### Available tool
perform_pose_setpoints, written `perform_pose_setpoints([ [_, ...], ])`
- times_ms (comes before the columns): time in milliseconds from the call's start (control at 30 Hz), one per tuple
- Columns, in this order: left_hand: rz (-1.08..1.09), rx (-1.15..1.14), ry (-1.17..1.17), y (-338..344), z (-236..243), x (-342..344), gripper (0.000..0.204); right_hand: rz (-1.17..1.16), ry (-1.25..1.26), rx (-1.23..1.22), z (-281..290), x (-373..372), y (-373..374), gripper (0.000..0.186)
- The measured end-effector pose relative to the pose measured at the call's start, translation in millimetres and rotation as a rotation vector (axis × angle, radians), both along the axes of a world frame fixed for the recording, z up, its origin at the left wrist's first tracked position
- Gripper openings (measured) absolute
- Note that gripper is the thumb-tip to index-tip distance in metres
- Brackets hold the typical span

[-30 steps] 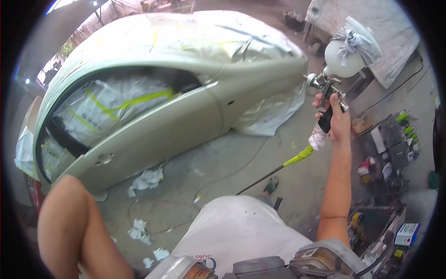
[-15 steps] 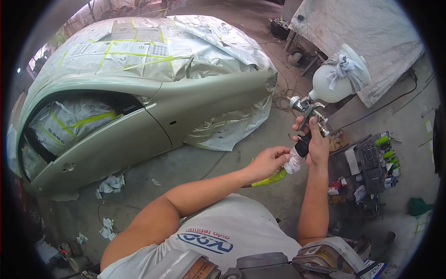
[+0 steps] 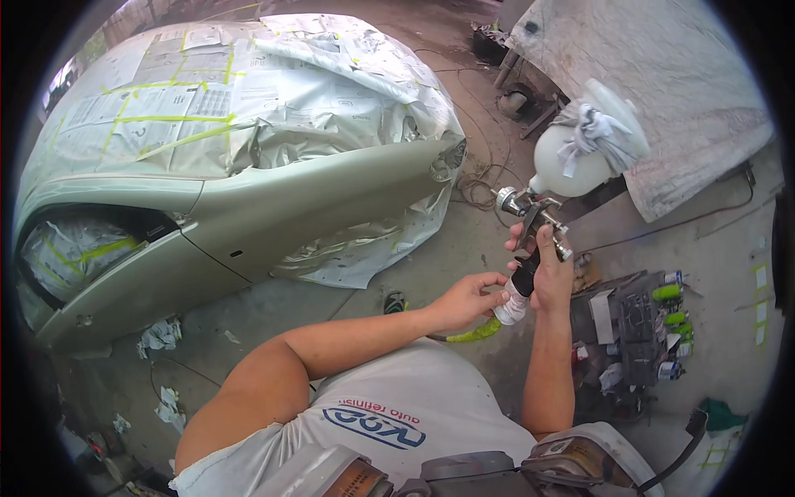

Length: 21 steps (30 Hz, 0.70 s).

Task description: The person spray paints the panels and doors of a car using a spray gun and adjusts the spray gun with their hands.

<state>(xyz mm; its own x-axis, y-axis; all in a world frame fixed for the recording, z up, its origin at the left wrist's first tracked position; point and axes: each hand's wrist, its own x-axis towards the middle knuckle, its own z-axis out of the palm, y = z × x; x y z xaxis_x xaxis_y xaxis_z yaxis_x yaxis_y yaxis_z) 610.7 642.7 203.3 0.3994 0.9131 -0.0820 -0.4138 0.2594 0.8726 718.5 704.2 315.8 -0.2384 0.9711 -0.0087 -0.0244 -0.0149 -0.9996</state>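
My right hand (image 3: 544,272) grips the black handle of a silver spray gun (image 3: 532,210), fingers wrapped around it near the trigger. The gun carries a white plastic cup (image 3: 556,163) with a light cloth tied round its lid. My left hand (image 3: 474,300) has thumb and fingers closed on the white-wrapped fitting (image 3: 512,310) below the handle. From there a hose wrapped in yellow-green tape (image 3: 479,332) runs left. At left stands a pale green car body (image 3: 320,212), its roof and window covered with masking paper (image 3: 175,116) and yellow tape.
A draped grey sheet (image 3: 690,83) covers something at upper right. A black cart (image 3: 629,327) with cans stands at my lower right. Hoses (image 3: 480,187) lie on the floor by the car's end. Scraps of paper (image 3: 159,334) are on the floor at left. My respirator fills the bottom edge.
My left hand has come across from the lower left to the gun's lower fitting. The gun has moved down and slightly left. The view has shifted, showing more of the car's masked top.
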Motion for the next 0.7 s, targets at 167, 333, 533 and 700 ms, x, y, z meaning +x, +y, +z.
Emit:
perform_pose_setpoints([
  [167, -0.141, 0.354, 0.125, 80.5, -15.4, -12.6, 0.072, 0.022, 0.099, 0.144, 44.9, -16.2, 92.5, 0.052],
  [333, -0.14, 0.129, 0.911, 97.6, -108.7, -63.1, 0.031, 0.174, 0.174, 0.18, 91.2, -19.5, 195.2, 0.055],
  [533, -0.128, -0.736, 1.445, -95.9, -287.9, -133.1, 0.032, 0.394, 0.032, 0.127, 82.3, -22.3, 314.5, 0.049],
  [700, 0.053, -1.268, 1.248, -199.9, -261.7, -34.0, 0.04, 0.582, -0.09, -0.043, -23.1, -72.6, 360.1, 0.032],
])
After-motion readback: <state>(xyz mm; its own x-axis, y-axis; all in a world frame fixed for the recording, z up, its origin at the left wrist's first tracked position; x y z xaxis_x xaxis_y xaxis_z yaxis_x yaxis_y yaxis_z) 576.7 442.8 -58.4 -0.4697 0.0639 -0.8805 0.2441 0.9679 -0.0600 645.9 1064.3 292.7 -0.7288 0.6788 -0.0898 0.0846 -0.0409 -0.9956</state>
